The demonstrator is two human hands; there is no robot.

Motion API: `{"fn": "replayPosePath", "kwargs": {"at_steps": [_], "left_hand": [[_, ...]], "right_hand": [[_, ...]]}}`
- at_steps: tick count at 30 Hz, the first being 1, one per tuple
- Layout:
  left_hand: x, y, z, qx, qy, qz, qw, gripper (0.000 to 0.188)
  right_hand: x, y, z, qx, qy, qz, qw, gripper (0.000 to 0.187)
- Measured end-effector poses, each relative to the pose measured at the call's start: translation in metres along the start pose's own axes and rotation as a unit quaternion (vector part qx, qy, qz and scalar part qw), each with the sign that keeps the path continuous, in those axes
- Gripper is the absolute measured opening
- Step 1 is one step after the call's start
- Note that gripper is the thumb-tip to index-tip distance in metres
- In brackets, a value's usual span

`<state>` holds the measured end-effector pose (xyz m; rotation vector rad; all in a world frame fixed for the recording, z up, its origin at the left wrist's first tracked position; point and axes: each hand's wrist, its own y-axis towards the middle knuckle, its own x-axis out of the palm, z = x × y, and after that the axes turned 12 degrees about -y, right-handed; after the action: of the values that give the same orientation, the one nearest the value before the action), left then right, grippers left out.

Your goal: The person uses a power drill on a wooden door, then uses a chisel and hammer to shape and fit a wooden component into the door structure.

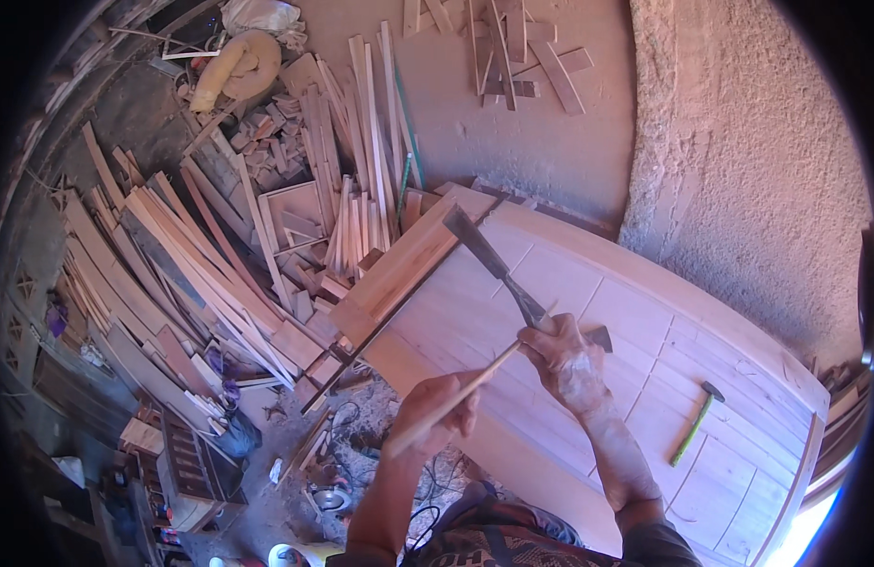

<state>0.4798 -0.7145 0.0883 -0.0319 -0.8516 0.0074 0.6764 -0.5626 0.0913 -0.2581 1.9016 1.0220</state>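
Note:
My right hand grips a dark, machete-like blade by its narrow end, and a dark end piece sticks out past the fist. The wide part of the blade points away to the far left, above a wooden panel door. My left hand is closed on a thin wooden stick. The stick slants up to the right, and its far end meets the blade at my right fingers. On the door lies a hammer with a green handle, to the right of my right forearm.
A long bar clamp crosses the door's left end. Stacked wood strips and offcuts fill the left side. A rough wall rises behind the door. Cables and wood shavings litter the floor, near a wooden rack.

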Motion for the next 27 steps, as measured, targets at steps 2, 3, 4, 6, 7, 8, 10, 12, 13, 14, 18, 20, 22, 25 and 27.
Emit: {"fn": "replayPosePath", "kwargs": {"at_steps": [2, 3, 4, 6, 7, 8, 10, 12, 13, 14, 18, 20, 22, 25, 27], "left_hand": [[0.007, 0.011, -0.015, 0.047, -0.154, 0.040, 0.986, 0.040], [0.005, 0.021, -0.029, 0.133, -0.055, 0.087, 0.986, 0.039], [-0.002, 0.030, -0.043, 0.204, 0.114, 0.115, 0.965, 0.037], [-0.019, 0.047, -0.070, 0.322, 0.431, 0.165, 0.827, 0.037], [-0.023, 0.047, -0.076, 0.297, 0.419, 0.183, 0.838, 0.036], [-0.026, 0.046, -0.081, 0.273, 0.406, 0.202, 0.849, 0.034], [-0.040, 0.048, -0.080, 0.266, 0.331, 0.218, 0.879, 0.031], [-0.053, 0.053, -0.070, 0.301, 0.207, 0.205, 0.908, 0.030], [-0.049, 0.055, -0.060, 0.285, 0.136, 0.212, 0.925, 0.030], [-0.040, 0.054, -0.045, 0.268, 0.063, 0.217, 0.936, 0.031], [-0.008, 0.041, -0.015, 0.264, 0.034, 0.241, 0.933, 0.040], [-0.012, 0.041, -0.014, 0.280, 0.060, 0.212, 0.934, 0.042], [-0.015, 0.042, -0.015, 0.289, 0.078, 0.205, 0.932, 0.042], [-0.009, 0.043, -0.017, 0.294, 0.108, 0.227, 0.922, 0.039], [0.012, 0.039, -0.022, 0.293, 0.151, 0.247, 0.911, 0.041]], "right_hand": [[0.008, -0.001, -0.011, 0.013, 0.015, -0.014, 1.000, 0.014], [0.009, -0.003, -0.022, 0.022, 0.033, -0.023, 0.999, 0.013], [0.011, -0.006, -0.030, 0.030, 0.049, -0.033, 0.998, 0.013], [0.030, -0.015, -0.039, 0.030, 0.105, -0.039, 0.993, 0.013], [0.031, -0.018, -0.049, 0.038, 0.125, -0.034, 0.991, 0.012], [0.032, -0.020, -0.056, 0.045, 0.145, -0.029, 0.988, 0.012], [0.036, -0.025, -0.059, 0.054, 0.207, -0.030, 0.976, 0.022], [0.036, -0.037, -0.058, 0.063, 0.292, -0.028, 0.954, 0.035], [0.034, -0.044, -0.057, 0.074, 0.306, -0.024, 0.949, 0.041], [0.029, -0.051, -0.057, 0.085, 0.321, -0.020, 0.943, 0.047], [0.013, -0.088, -0.060, 0.134, 0.424, -0.144, 0.884, 0.054], [0.010, -0.105, -0.062, 0.129, 0.437, -0.197, 0.868, 0.053], [0.008, -0.112, -0.063, 0.129, 0.444, -0.219, 0.859, 0.052], [0.009, -0.114, -0.064, 0.127, 0.449, -0.195, 0.862, 0.052], [0.017, -0.112, -0.062, 0.092, 0.426, -0.134, 0.890, 0.052]]}}
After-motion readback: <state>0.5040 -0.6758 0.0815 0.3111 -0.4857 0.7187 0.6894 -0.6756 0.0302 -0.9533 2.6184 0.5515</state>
